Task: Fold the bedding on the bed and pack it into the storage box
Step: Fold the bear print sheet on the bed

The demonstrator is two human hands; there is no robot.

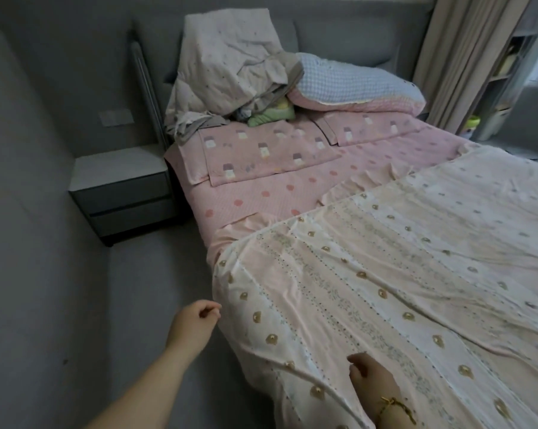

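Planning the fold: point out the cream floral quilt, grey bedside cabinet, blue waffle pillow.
cream floral quilt [416, 258]: head view, spread top.
grey bedside cabinet [123, 191]: head view, upper drawer.
blue waffle pillow [351, 82]: head view, top.

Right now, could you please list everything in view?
spread quilt: one, cream-pink with gold motifs, flat over the near bed
bed sheet: one, pink with dots, beneath it
pillows: two, pink with printed figures, flat near the head
crumpled quilt: one, grey-white, heaped against the headboard
folded blanket: one, pale blue over pink, right of the heap
green item: one, between them, unclear what
headboard: one, grey, behind the heap
nightstand: one, white top, grey drawers, left of the bed
curtain: one, beige, far right
bracelet: one, gold, right wrist
left hand: fingers curled, at the quilt's side edge; grip unclear
right hand: fingers curled, on the quilt; grip unclear
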